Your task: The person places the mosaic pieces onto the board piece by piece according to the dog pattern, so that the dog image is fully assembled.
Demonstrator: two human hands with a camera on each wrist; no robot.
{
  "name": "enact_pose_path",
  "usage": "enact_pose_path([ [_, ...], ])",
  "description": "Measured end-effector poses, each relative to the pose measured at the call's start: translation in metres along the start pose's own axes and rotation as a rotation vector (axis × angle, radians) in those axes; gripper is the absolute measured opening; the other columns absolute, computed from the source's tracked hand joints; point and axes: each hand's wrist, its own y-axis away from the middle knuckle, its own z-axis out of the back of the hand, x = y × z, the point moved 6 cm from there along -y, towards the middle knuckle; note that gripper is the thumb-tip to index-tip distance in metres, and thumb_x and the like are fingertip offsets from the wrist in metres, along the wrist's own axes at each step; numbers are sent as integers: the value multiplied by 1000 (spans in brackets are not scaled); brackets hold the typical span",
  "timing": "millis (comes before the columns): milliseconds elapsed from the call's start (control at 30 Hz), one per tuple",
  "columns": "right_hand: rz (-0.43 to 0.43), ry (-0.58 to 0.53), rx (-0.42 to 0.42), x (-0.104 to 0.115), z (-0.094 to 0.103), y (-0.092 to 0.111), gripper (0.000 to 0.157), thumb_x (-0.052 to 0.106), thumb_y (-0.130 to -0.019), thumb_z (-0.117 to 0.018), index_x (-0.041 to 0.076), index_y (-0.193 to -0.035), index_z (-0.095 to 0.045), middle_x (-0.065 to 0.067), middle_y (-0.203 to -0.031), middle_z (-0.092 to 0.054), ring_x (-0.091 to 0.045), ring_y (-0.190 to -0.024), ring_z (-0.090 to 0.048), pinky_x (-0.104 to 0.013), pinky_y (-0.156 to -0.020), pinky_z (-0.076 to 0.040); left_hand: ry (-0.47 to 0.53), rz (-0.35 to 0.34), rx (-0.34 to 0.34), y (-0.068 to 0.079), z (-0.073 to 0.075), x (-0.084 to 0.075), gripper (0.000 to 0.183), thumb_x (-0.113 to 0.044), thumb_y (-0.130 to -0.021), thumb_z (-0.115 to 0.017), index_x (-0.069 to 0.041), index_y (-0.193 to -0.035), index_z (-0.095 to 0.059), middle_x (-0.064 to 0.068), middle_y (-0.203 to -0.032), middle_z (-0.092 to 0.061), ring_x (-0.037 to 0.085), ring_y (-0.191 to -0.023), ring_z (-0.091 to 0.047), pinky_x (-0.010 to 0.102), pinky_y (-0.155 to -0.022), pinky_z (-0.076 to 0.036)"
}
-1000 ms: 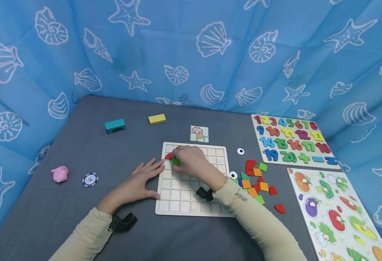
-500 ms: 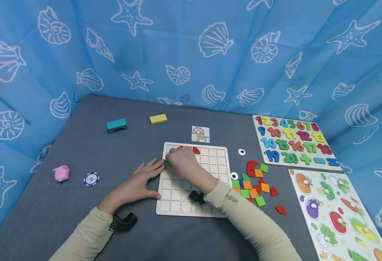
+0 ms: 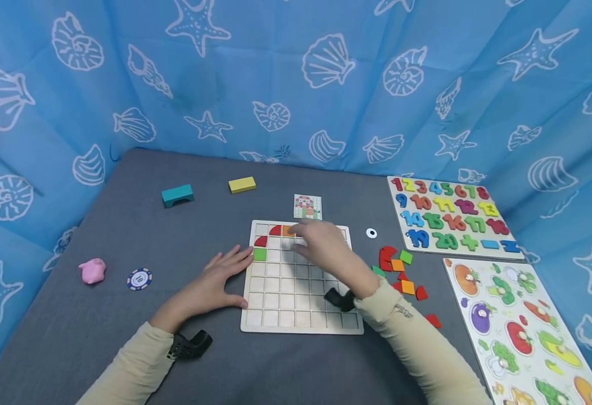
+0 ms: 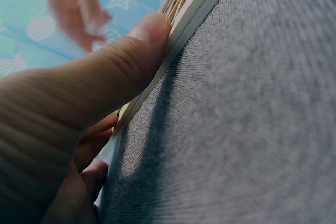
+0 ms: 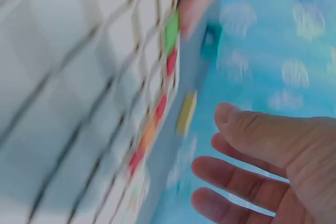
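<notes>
My left hand [image 3: 215, 287] rests at the left edge of the wooden grid board [image 3: 271, 319], thumb and fingertips touching its rim, fingers spread. In the left wrist view the thumb [image 4: 121, 64] lies along the board's side. Above the upper part of the board hovers my right hand [image 3: 323, 247], fingers relaxed and holding nothing in the right wrist view. A green square [image 3: 260, 255] sits in the left column, just below a red quarter-round piece [image 3: 261, 241]. Along the top row are another red piece [image 3: 275, 230] and an orange square [image 3: 288, 230]; the right wrist view shows a red piece [image 5: 136, 161] beyond the orange one.
Loose red, orange and green pieces [image 3: 397, 265] lie right of the board, partly behind my right sleeve. A pattern card [image 3: 308, 207] lies behind it. Number [image 3: 452, 219] and vegetable puzzles [image 3: 523, 332] lie right. Blocks [image 3: 177, 196], a pink pig [image 3: 93, 271] and a chip [image 3: 139, 279] lie left.
My right hand has set the green square in the left column, let go of it and moved right across the board. My left hand stays at the board's edge.
</notes>
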Motion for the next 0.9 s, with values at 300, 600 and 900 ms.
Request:
enact_pose_path([
  [300, -301, -38, 16, -126, 13, 70, 29, 17, -78, -68, 8, -105, -65, -9, -94, -62, -23, -81, -59, -39, -67, -50, 6, 8, -4, 0, 0, 0, 94, -43, -64, -75, -14, -140, -28, 0, -147, -22, 25, -136, -9, 51, -106, -4],
  [600, -413, -70, 182, -182, -6, 93, 29, 12, -79, -66, 4, -106, -64, -15, -99, -62, -27, -86, -55, -45, -74, -47, 8, 8, -4, 0, -1, 0, 93, -43, -64, -74, -15, -140, -29, 0, -147, -22, 25, -136, -9, 52, -106, -5],
  [900, -399, -101, 215, -185, -13, 93, 27, 11, -79, -67, 8, -105, -64, -14, -99, -61, -25, -81, -53, -42, -72, -48, -7, 21, -2, 0, -1, -1, 94, -43, -63, -75, -15, -140, -29, 0, -147, -22, 25, -136, -9, 52, -106, -5],
])
